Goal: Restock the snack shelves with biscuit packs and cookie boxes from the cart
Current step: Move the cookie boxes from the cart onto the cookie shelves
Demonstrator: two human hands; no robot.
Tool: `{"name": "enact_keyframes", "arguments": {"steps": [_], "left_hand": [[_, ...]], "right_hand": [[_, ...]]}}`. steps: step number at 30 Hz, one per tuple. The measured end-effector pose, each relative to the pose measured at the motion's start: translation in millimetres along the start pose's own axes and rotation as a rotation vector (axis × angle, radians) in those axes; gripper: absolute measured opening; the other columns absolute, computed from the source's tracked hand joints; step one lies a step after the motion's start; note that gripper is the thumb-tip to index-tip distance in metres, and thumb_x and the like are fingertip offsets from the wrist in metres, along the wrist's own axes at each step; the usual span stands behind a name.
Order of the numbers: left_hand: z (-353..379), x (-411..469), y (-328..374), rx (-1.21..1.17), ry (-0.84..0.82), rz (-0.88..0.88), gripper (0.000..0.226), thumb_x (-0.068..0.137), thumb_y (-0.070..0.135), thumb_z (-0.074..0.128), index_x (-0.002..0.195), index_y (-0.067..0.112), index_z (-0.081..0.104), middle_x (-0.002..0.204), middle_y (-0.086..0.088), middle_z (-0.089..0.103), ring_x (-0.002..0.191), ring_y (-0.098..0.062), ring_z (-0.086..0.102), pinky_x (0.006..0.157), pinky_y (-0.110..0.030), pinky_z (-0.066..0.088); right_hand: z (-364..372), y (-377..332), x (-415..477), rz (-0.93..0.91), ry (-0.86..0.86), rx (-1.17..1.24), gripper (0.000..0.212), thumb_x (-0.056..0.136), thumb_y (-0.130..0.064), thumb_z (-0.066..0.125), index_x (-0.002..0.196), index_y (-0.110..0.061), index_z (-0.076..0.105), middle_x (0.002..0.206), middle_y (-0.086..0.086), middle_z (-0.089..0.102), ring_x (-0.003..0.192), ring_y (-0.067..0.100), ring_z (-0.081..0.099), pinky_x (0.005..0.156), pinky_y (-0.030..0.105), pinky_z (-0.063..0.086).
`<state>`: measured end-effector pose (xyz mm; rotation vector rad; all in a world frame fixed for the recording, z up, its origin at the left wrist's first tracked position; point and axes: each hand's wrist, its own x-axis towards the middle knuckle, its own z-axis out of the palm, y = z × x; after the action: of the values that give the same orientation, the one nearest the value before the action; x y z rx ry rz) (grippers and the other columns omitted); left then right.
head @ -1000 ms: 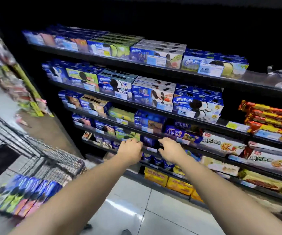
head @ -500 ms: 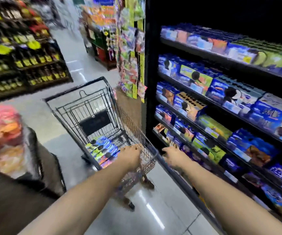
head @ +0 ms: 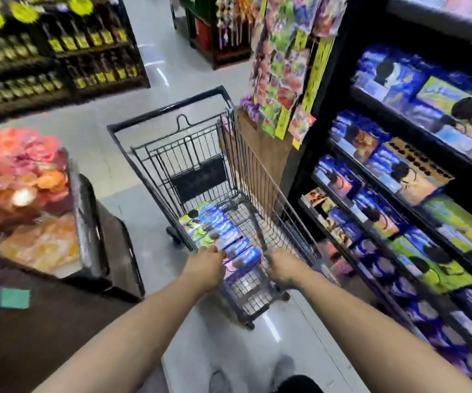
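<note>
Gleaming blue biscuit packs point(head: 218, 234) in cart point(head: 169, 108).

Glossy pale floor point(head: 229, 350), dark bottle shelves point(head: 59, 66)

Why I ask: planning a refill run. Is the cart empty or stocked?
Partly stocked: blue packs line one side of the cart, bare wire beside.

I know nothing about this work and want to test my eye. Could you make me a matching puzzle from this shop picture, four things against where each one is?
Things:
1. cart
2. cookie boxes
3. snack shelves
4. orange snack bags

Places:
A. heaped at the far left
B. along the right side
C. standing in the middle of the view
D. lying inside the cart

Pairs: 1-C, 2-D, 3-B, 4-A
</note>
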<state>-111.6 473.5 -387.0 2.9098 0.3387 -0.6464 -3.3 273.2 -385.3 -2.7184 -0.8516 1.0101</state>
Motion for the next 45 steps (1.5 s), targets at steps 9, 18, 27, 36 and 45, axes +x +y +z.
{"name": "enact_keyframes", "arguments": {"steps": [9,18,27,36,45], "left_hand": [[55.7,97.6,5.3,-0.012,-0.121,-0.032,0.044,0.098,0.036,0.046,0.139,0.021,0.051,0.137,-0.007,0.053,0.13,-0.032,0.045,0.111,-0.043,0.03],[130.5,209.3,-2.4,0.003,-0.441,-0.121,0.06,0.091,0.026,0.054,0.148,0.019,0.038,0.149,-0.012,0.041,0.136,-0.037,0.041,0.115,-0.056,0.028],[190.6,299.9,-25.5,0.028,-0.432,0.092,0.043,0.1,0.027,0.048,0.141,0.014,0.042,0.137,-0.017,0.046,0.123,-0.042,0.053,0.092,-0.048,0.048],[188.0,321.9,-42.8,0.054,-0.474,0.218,0.04,0.098,0.017,0.047,0.137,0.021,0.051,0.131,-0.014,0.047,0.122,-0.039,0.054,0.096,-0.045,0.047],[192.9,338.5,-49.0,0.13,-0.542,0.309,0.036,0.099,0.032,0.051,0.134,0.021,0.053,0.128,-0.016,0.051,0.119,-0.039,0.056,0.099,-0.044,0.047]], "right_hand": [[39.9,44.9,124.5,0.075,-0.117,0.155,0.046,0.098,-0.03,0.054,0.142,-0.017,0.049,0.136,0.017,0.058,0.121,0.033,0.058,0.103,0.038,0.048],[118.4,82.2,240.3,0.163,-0.25,0.3,0.035,0.099,-0.032,0.054,0.129,-0.013,0.056,0.117,0.011,0.062,0.103,0.029,0.061,0.087,0.037,0.05],[192.1,110.2,317.2,0.453,-0.055,0.684,0.074,0.088,-0.059,0.064,0.142,-0.013,0.044,0.138,0.015,0.057,0.124,0.031,0.057,0.088,0.027,0.042],[222.7,109.5,329.6,0.528,-0.075,1.152,0.076,0.083,-0.06,0.071,0.141,-0.015,0.052,0.138,0.003,0.058,0.123,0.022,0.058,0.108,0.036,0.043],[231.4,78.4,313.4,0.613,0.011,1.626,0.119,0.056,-0.052,0.094,0.152,-0.024,0.03,0.137,-0.001,0.058,0.123,0.025,0.059,0.111,0.049,0.042]]}}
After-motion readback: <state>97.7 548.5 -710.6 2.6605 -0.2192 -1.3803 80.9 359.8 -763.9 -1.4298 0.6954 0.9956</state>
